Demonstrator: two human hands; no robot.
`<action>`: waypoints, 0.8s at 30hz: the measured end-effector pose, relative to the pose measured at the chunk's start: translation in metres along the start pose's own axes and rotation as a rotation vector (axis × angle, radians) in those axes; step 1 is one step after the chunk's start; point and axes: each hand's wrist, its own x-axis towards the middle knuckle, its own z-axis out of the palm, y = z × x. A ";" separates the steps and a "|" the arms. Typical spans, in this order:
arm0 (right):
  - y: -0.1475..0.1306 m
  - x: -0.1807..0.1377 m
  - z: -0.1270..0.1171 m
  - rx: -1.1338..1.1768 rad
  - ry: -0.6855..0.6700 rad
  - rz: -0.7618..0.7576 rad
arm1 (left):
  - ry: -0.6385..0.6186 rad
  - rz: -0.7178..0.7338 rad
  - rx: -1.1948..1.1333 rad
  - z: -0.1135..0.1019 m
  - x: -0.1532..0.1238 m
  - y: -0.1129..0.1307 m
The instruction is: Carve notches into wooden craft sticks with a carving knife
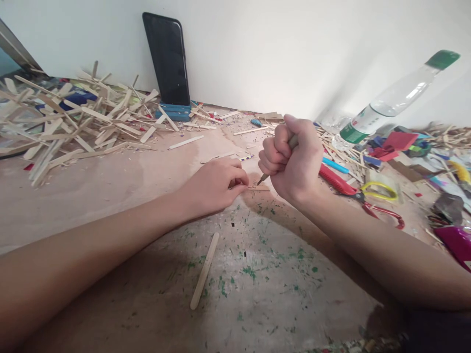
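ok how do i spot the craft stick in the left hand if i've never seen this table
On the worktable, find the left hand, beside the right hand gripping a pointed tool. The craft stick juts from the left hand's fingers, by the tool's tip. Unlike the loose stick nearer the camera, it is held.

Forearms [121,240] angled inward, fingers [273,153] curled

No readable text, faint small marks on the white and green label [362,125] of the clear plastic bottle [401,95], too blurred to make out as letters, numbers or a brand
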 end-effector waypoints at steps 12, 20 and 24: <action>-0.004 -0.002 0.009 0.021 0.024 0.019 | -0.036 -0.032 -0.115 -0.003 0.001 0.003; -0.014 0.002 0.003 -0.009 0.026 -0.023 | -0.029 -0.029 -0.177 -0.005 -0.001 0.002; -0.030 0.009 -0.009 -0.076 0.030 -0.039 | -0.045 -0.089 -0.231 -0.017 0.000 0.017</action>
